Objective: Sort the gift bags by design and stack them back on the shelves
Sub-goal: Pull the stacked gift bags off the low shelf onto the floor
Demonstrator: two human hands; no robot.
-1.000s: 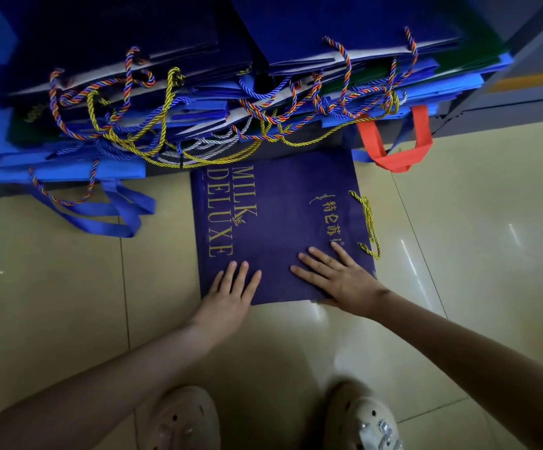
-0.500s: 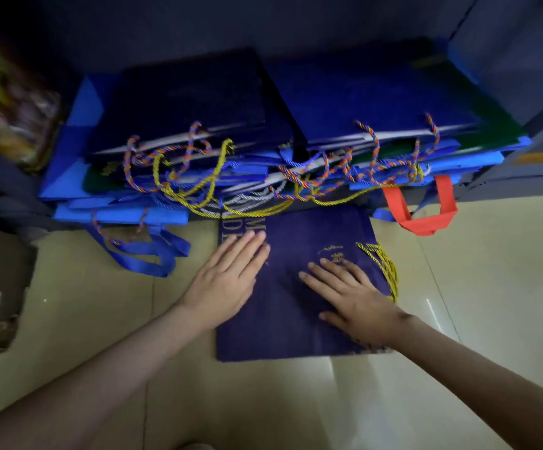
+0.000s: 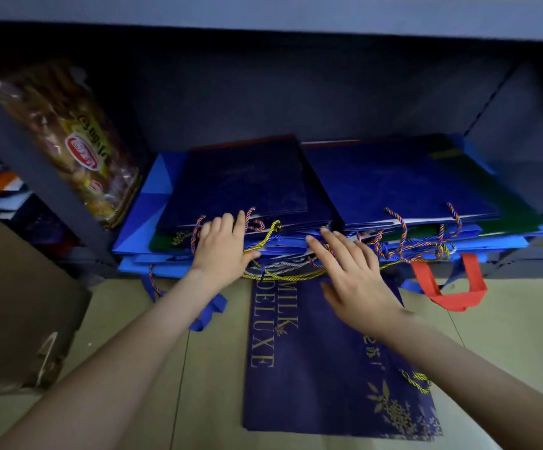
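Pale tiled floor (image 3: 127, 336) below a dark bottom shelf (image 3: 530, 269) holding two piles. Far left, snack packet (image 3: 78, 147) leaning on the upright. Left hand (image 3: 221, 248) resting on the left bag pile (image 3: 237, 180), nothing clearly gripped. Tangled rope handles (image 3: 283, 271) in the middle, likely to snag and drag neighbouring bags out. MILK DELUXE bag (image 3: 312, 368) flat on the floor. Right hand (image 3: 354, 274) spread open at the cords by the right bag pile (image 3: 393, 186). Nothing visible inside any flattened bag.

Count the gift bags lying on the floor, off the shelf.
1. The navy Milk Deluxe bag lies flat on the floor in front of the shelf, partly covered in view by the right hand. Another could be hidden beneath it.
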